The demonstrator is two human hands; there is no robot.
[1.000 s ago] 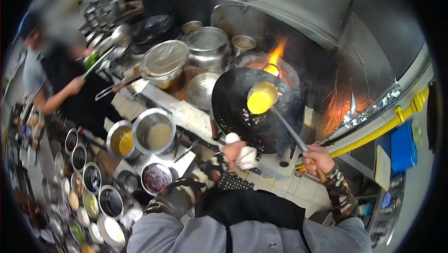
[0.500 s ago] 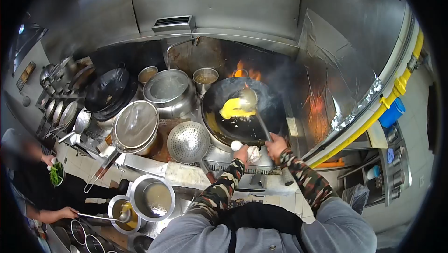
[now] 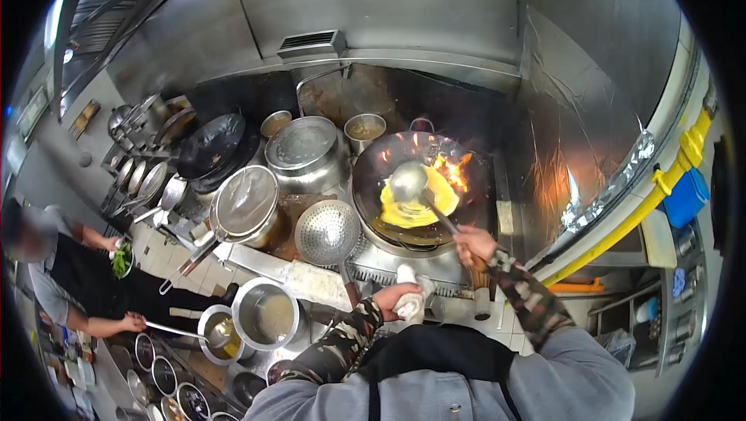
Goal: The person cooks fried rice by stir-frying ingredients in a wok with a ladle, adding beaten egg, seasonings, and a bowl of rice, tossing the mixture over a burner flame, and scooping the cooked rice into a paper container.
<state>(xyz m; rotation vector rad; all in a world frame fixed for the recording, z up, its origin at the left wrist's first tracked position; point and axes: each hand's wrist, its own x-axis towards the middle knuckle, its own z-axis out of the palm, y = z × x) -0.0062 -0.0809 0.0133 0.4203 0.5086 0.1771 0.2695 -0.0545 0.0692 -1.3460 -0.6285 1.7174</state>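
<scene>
A large black wok [image 3: 486, 207] sits on the burner in front of me, with a thin round sheet of yellow egg [image 3: 404, 213] in it. My right hand [image 3: 475, 246] is closed round the handle of a metal ladle [image 3: 408, 182], whose bowl is over the egg. Flames [image 3: 452, 171] rise at the far right of the egg. My left hand [image 3: 396, 299] grips a folded white cloth [image 3: 412, 297] near the stove's front edge, apart from the wok.
Left of the wok lie a perforated strainer [image 3: 328, 232], a mesh sieve [image 3: 246, 200] on a pot and a lidded pot [image 3: 301, 145]. A steel pot of liquid [image 3: 268, 316] stands near my left arm. At far left, a co-worker's hand [image 3: 134, 323] holds another ladle. A yellow pipe [image 3: 622, 223] runs along the right.
My left hand has drawn back from the wok's near rim with the cloth. The egg has spread into a wider round. Flames that were behind the wok now appear over its inside.
</scene>
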